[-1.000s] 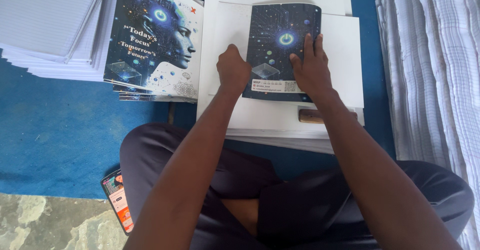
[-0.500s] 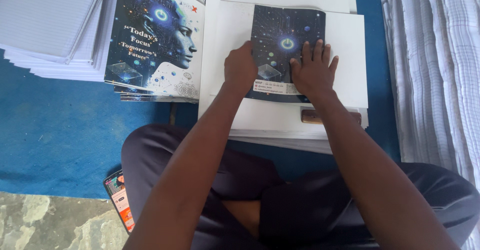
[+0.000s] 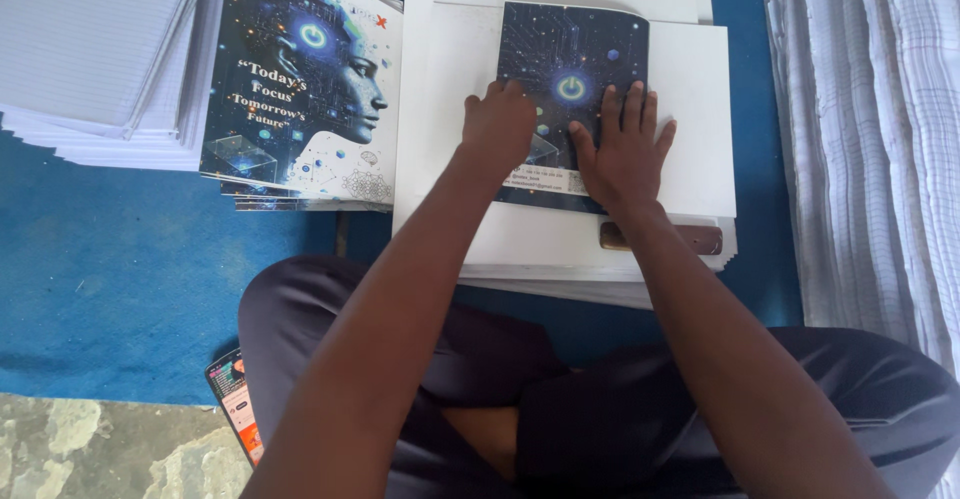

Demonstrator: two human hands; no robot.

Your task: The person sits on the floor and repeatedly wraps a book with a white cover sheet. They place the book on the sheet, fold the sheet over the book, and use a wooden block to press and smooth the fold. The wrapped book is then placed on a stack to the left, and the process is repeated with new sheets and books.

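A dark blue printed booklet cover (image 3: pixel 575 54) lies on a stack of white sheets (image 3: pixel 690 79) in front of me. My left hand (image 3: pixel 500 124) presses on its lower left part with the fingers curled. My right hand (image 3: pixel 622 149) lies flat on its lower right part, fingers spread. Both hands cover the lower half of the cover.
A pile of the same printed covers (image 3: pixel 300 89) lies to the left on the blue mat (image 3: pixel 110 259), beside a stack of ruled white paper (image 3: pixel 90 49). A brown wooden block (image 3: pixel 690 237) rests on the sheets by my right wrist. Folded white paper (image 3: pixel 870 139) stands right; a phone (image 3: pixel 235 409) lies by my knee.
Both hands have slid a little down and apart on the cover, and my right hand's fingers are spread wider. The cover itself has not visibly moved.
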